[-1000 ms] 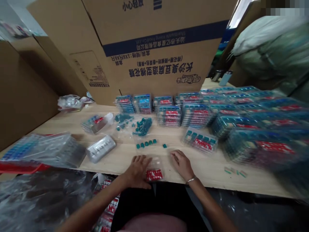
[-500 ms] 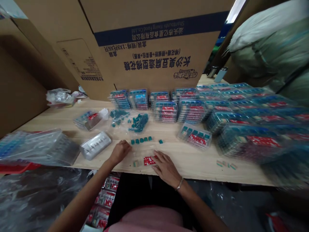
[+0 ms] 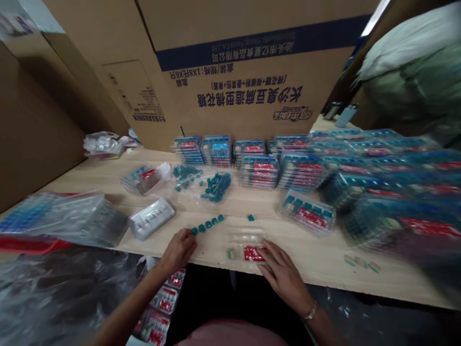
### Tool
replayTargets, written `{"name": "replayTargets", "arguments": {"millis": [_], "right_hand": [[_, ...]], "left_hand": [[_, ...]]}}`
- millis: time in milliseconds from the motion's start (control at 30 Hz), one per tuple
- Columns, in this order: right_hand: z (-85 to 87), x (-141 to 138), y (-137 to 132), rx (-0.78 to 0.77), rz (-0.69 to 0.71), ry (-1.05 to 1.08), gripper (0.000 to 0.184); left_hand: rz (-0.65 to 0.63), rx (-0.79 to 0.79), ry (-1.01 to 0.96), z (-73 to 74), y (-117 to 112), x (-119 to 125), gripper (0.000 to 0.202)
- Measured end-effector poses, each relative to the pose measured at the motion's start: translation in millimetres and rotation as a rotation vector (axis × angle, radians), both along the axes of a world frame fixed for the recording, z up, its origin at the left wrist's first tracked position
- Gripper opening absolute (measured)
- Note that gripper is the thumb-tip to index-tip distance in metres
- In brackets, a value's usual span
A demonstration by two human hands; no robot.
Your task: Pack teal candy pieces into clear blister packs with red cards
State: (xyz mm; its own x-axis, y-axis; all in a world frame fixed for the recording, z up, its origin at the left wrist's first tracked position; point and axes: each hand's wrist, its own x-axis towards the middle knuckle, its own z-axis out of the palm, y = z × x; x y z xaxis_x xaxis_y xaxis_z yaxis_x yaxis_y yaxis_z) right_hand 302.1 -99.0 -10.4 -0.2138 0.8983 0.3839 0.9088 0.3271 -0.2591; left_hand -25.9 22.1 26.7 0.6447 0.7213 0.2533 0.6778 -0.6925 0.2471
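Observation:
My left hand (image 3: 181, 250) has its fingers pinched together at the near end of a slanted row of several small teal cubes (image 3: 208, 224), touching the end cube. My right hand (image 3: 286, 274) grips the right end of a clear plastic tray (image 3: 237, 236), thumb at the near edge and fingers over the top. Inside that tray are a red packet (image 3: 252, 253) and a pale striped piece (image 3: 231, 254); fingers cover part of the packet. One loose teal cube (image 3: 250, 217) lies beyond the tray.
Filled clear trays stand in stacks (image 3: 259, 170) along the back and right. A filled tray (image 3: 308, 211) lies tilted nearby. An open bag of teal cubes (image 3: 218, 186), an upturned stack of trays (image 3: 151, 218) and a large carton (image 3: 237, 81) surround the work spot. Pale pieces (image 3: 362, 263) lie right.
The view has shifted. My right hand has slid the tray to the right and nearer me. The left hand has come nearer me, and the row of teal cubes now slants toward it.

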Motion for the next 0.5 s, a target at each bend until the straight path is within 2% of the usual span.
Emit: {"name": "replayTargets", "arguments": {"millis": [133, 267, 400, 500], "right_hand": [[-6.2, -2.6, 4.3, 0.028, 0.002, -0.007, 0.040], [-7.3, -12.1, 13.7, 0.010, 0.013, 0.006, 0.042], [-3.2, -17.4, 16.2, -0.003, 0.003, 0.022, 0.044], [3.1, -17.8, 13.8, 0.051, 0.009, 0.051, 0.046]], "left_hand": [[0.099, 0.056, -0.022, -1.5, -38.1, -28.7, 0.014], [0.168, 0.148, 0.010, -9.4, -54.7, -36.6, 0.021], [0.107, 0.309, -0.018, -25.5, -55.9, -41.4, 0.008], [0.027, 0.385, -0.042, -33.5, -57.3, -48.9, 0.013]]}}
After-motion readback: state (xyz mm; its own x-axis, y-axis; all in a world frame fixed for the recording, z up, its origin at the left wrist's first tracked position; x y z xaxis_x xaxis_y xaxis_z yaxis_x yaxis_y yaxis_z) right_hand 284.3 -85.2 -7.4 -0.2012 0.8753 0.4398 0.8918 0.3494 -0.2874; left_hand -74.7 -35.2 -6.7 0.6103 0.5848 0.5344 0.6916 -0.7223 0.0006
